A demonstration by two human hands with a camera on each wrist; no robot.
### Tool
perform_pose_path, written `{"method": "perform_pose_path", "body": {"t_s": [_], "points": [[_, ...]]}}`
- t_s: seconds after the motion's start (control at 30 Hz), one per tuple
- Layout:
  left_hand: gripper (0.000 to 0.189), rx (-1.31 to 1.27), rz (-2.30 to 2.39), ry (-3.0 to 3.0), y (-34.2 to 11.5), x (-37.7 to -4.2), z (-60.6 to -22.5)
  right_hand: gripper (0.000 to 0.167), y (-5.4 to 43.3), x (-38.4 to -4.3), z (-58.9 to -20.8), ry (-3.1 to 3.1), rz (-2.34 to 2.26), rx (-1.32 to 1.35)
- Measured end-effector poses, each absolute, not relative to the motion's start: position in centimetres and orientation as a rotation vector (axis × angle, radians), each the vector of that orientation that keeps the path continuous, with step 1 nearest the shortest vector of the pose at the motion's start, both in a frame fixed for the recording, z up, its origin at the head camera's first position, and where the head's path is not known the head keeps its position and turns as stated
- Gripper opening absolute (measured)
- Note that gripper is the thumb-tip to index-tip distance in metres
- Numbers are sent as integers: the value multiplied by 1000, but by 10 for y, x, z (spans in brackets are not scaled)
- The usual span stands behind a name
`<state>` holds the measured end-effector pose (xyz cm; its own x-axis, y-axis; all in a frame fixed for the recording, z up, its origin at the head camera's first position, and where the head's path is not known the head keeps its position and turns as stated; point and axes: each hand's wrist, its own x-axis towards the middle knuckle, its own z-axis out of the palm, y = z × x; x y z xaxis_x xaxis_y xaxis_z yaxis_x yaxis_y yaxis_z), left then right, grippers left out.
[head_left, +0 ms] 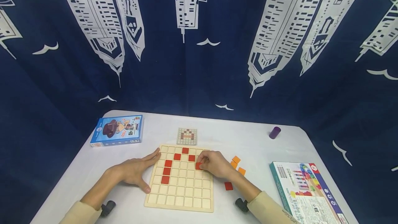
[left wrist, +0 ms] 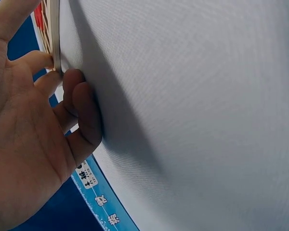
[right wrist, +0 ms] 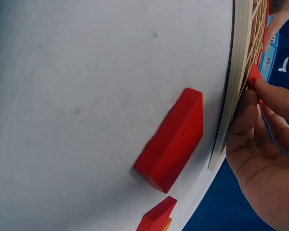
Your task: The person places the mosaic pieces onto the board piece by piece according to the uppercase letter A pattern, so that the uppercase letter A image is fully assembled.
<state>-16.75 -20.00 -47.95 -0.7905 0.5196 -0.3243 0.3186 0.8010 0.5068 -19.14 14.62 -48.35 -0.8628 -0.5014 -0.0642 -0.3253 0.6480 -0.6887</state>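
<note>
White tabletop (head_left: 245, 141), gridded board (head_left: 179, 190), navy skyline backdrop (head_left: 186, 78)

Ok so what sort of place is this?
Likely an indoor tabletop play area for puzzles or games: a white table, a pale gridded board with red tiles on it, and a navy building-print cloth behind.

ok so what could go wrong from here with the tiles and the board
The red tile pinched in the right hand could end up crooked or one square off, since the board has many similar small cells.

The right forearm passes between the orange tiles and a loose red tile, so it might nudge them.

The left hand rests against the board's left edge; a push there could shift the board.
</note>
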Motion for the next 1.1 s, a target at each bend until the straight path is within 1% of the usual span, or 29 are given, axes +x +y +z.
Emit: {"method": "perform_pose_path", "body": {"t_s": [0.4,0.63,1.1], "points": [[132,628,606,2531,-200,-169,-481,10,143,-193,-483,2654,-968,-663],[133,621,599,2535,-201,-169,-481,13,143,-193,-483,2662,-952,-683],[132,621,594,2538,-200,-168,-480,15,143,-193,-485,2706,-910,-719]]}}
